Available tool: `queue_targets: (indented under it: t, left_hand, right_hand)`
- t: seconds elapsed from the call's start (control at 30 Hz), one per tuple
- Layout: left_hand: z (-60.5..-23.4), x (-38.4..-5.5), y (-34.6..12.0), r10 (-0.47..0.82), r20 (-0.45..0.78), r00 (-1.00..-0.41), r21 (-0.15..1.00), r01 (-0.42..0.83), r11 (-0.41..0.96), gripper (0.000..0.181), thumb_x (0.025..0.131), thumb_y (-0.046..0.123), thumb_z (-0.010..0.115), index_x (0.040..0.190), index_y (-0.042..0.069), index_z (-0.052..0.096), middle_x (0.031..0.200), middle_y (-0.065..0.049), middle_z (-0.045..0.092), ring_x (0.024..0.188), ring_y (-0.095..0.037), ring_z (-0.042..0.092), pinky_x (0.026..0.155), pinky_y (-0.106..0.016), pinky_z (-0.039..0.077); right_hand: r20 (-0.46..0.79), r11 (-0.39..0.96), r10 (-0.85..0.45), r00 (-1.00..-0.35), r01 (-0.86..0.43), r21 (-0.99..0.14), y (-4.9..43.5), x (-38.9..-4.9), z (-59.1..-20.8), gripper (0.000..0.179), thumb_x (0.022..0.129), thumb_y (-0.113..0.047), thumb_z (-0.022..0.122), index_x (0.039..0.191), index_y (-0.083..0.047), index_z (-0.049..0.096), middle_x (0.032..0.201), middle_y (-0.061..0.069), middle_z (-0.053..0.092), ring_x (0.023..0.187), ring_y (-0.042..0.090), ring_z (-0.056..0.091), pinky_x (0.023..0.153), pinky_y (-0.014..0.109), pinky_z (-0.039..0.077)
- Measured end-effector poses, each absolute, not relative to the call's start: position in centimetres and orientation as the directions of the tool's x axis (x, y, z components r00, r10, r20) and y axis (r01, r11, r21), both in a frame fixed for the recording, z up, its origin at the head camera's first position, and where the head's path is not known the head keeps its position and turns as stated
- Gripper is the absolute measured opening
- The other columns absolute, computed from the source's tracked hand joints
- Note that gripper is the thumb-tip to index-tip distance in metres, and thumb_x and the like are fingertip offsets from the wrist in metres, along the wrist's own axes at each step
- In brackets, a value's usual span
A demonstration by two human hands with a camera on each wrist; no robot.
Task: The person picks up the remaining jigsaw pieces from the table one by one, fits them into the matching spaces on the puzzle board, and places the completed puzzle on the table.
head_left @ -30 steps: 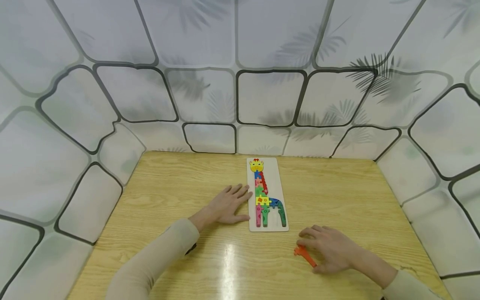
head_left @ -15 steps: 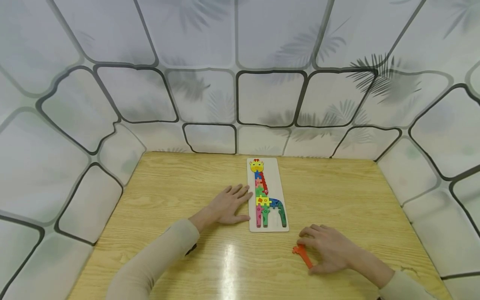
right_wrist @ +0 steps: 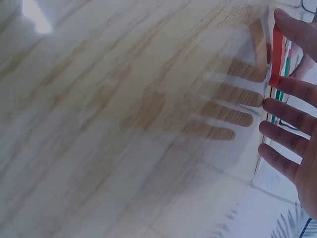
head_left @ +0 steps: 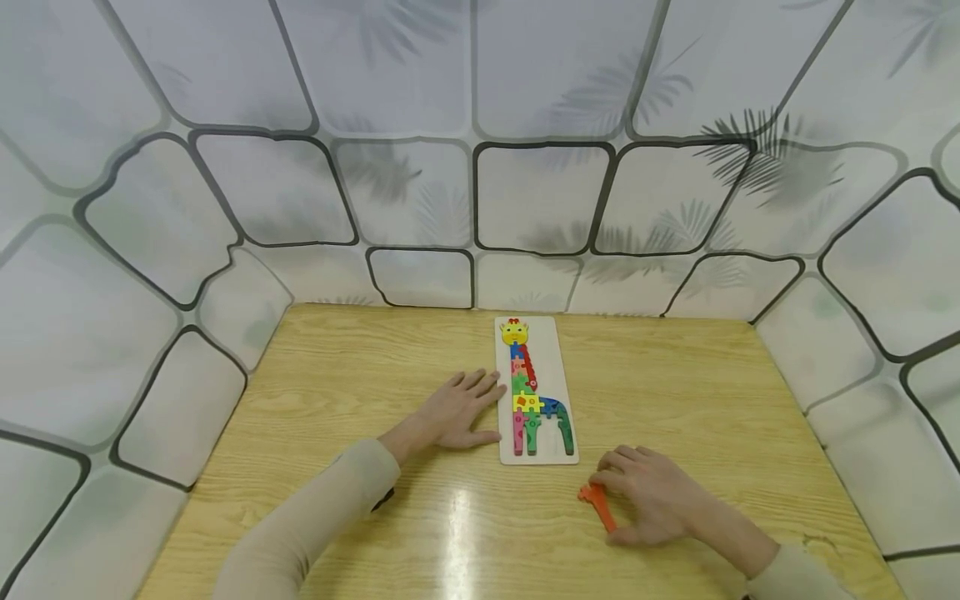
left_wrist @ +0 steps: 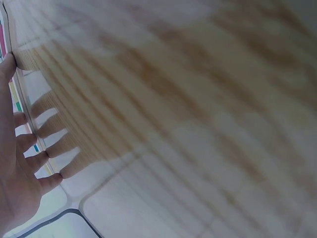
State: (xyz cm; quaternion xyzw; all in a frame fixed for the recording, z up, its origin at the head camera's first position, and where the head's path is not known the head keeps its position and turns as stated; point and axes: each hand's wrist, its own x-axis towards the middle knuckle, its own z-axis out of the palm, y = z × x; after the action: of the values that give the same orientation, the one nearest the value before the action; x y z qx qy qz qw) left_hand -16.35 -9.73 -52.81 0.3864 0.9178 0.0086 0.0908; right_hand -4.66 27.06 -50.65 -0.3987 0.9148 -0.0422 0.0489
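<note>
My right hand (head_left: pixel 654 493) pinches an orange puzzle piece (head_left: pixel 598 507) between thumb and index finger, low over the table in front of the board's right corner. In the right wrist view the long, leg-like orange piece spans from thumb tip to index fingertip, and the other fingers are stretched out. A pale giraffe puzzle board (head_left: pixel 551 358) lies flat, bearing a yellow head (head_left: pixel 514 333) and several coloured, joined pieces. Spread flat on the left, my left hand (head_left: pixel 453 414) has its fingertips at the board's left edge; the left wrist view shows these fingers (left_wrist: pixel 37 161) straight along that edge.
The light wood table (head_left: pixel 360 358) extends on both sides of the board. A white wall (head_left: pixel 420 200) with a dark stone-outline and leaf pattern encloses its back and sides. Light reflects brightly off the table's front middle.
My right hand has slid slightly left along the table's front with the orange puzzle piece, which has turned a little more upright in the view. My left hand and the board keep their places.
</note>
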Motion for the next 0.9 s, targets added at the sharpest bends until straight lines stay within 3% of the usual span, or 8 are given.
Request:
queue_targets:
  t: [0.9]
  left_hand:
    - [-52.6, -16.3, -9.8, 0.719, -0.152, -0.678, 0.083, 0.716, 0.693, 0.087, 0.103, 0.073, 0.041, 0.169, 0.018, 0.025, 0.178, -0.010, 0.021, 0.165, -0.035, 0.024, 0.133, -0.056, 0.028]
  right_hand:
    - [0.045, 0.713, -0.698, -0.715, -0.700, -0.042, 24.6, -5.5, -51.0, 0.072, 0.078, -0.079, 0.073, 0.124, -0.024, 0.072, 0.120, -0.006, 0.070, 0.113, 0.017, 0.064, 0.093, 0.045, 0.059]
